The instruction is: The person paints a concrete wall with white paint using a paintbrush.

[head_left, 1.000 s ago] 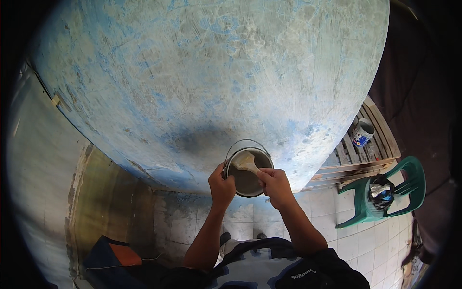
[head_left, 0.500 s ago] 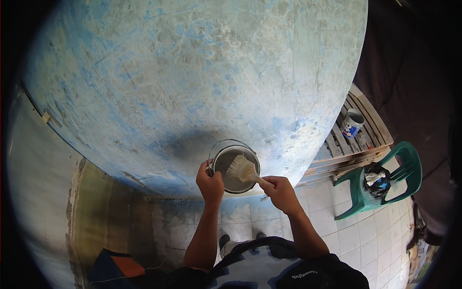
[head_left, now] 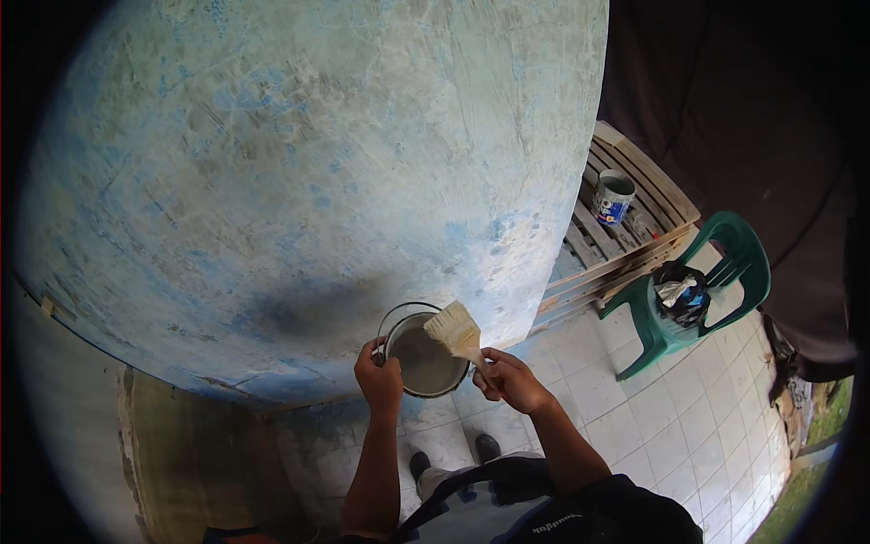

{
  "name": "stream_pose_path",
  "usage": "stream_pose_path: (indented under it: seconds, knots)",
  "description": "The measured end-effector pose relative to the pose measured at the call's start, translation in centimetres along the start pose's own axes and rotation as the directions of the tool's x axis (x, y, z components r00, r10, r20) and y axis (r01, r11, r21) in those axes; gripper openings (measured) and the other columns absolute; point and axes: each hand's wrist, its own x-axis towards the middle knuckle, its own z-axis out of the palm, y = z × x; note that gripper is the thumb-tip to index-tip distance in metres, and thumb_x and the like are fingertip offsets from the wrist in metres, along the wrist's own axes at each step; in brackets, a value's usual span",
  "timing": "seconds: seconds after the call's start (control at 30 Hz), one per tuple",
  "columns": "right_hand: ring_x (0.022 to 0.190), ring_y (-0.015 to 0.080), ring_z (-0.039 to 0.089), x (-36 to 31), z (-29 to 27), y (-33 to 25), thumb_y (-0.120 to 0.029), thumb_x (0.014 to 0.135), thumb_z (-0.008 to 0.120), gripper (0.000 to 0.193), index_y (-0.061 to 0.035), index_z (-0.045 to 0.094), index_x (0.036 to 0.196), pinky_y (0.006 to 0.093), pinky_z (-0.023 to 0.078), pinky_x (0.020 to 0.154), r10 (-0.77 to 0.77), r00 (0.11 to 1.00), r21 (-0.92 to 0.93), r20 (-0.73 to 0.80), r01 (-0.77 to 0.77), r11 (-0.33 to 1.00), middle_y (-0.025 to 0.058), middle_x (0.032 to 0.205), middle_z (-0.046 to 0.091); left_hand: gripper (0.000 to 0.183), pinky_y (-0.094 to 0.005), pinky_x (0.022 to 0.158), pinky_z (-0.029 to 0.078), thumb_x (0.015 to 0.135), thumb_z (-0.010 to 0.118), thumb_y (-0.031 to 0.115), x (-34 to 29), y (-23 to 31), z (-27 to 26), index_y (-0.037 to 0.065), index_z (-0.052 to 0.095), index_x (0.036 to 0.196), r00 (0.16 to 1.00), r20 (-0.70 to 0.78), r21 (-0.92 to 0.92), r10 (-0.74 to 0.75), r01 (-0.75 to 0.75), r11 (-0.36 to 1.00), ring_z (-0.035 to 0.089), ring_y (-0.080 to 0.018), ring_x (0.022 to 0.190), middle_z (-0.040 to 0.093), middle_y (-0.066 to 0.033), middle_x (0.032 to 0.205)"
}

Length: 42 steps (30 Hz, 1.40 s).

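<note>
My left hand (head_left: 379, 379) is closed on the left rim of a round bucket (head_left: 388, 349) with a thin wire handle. Greyish liquid (head_left: 426, 358) lies inside it. Between the fingers of my right hand (head_left: 515, 379) is the handle of a wide paintbrush (head_left: 455, 330) with pale bristles. The brush head tilts up over the bucket's far right rim, bristles pointing away from me. In front stands a wall (head_left: 344, 163) with patchy, worn blue and whitish paint.
Right of the wall, a slatted wooden bench (head_left: 625, 195) holds an open tin (head_left: 613, 197). A green plastic chair (head_left: 652, 340) carries a black plastic bag (head_left: 681, 292). White tiles (head_left: 634, 433) cover the floor, with my shoes (head_left: 488, 447) near the wall's foot.
The brush has risen from inside the bucket to above its right rim, its bristles now pointing up more. The bench and chair appear further left as my view has shifted.
</note>
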Motion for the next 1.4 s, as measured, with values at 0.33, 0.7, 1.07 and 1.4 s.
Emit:
stream_pose_path:
  seconds: [0.33,0.7,1.07,1.4]
  knots:
    - [0.05,0.0017,0.035,9.6,-8.1,0.1,-0.028,0.107,0.056,0.026,-0.0048,0.064,0.098,0.0217,0.026,0.044,-0.434,0.782,-0.355,-0.448,0.29,0.889,-0.0079,0.059,0.043,0.039,-0.0253,0.054,0.042,0.076,0.054,-0.006,0.5,-4.1,3.2,-0.005,0.065,0.113,0.989,0.008,-0.017,-0.15,0.151,0.988,0.056,-0.0086,0.057,0.068,-0.0069,0.072]
    - [0.055,0.0051,0.041,16.0,-16.2,2.0,-0.032,0.103,0.064,0.038,0.0033,0.07,0.09,0.027,0.034,0.05,-0.58,0.63,-0.669,-0.516,0.125,0.732,-0.0027,0.061,0.052,0.038,-0.0241,0.054,0.04,0.076,0.055,-0.005,1.9,-5.7,6.2,-0.005,0.066,0.112,0.988,0.068,0.002,-0.137,0.137,0.991,0.053,-0.0067,0.056,0.067,-0.0046,0.069]
    - [0.055,0.0084,0.034,13.3,-9.0,-3.7,-0.029,0.101,0.065,0.041,0.0067,0.066,0.081,0.0325,0.03,0.05,-0.715,0.582,-0.812,-0.387,0.152,0.563,0.0016,0.055,0.045,0.037,-0.0233,0.052,0.037,0.075,0.056,-0.005,1.5,-4.3,6.2,-0.004,0.066,0.11,0.985,0.09,0.059,-0.145,0.14,0.988,0.05,-0.0052,0.053,0.066,-0.0033,0.067]
    - [0.057,0.017,0.059,12.6,-17.1,2.2,-0.027,0.097,0.066,0.036,0.0061,0.071,0.083,0.0382,0.047,0.058,-0.622,0.489,-0.771,-0.612,-0.192,0.608,0.0149,0.062,0.064,0.041,-0.0258,0.055,0.04,0.073,0.055,-0.007,1.6,-4.8,6.8,-0.007,0.064,0.114,0.987,0.074,0.022,-0.142,0.141,0.99,0.055,-0.0092,0.058,0.067,-0.0072,0.073]
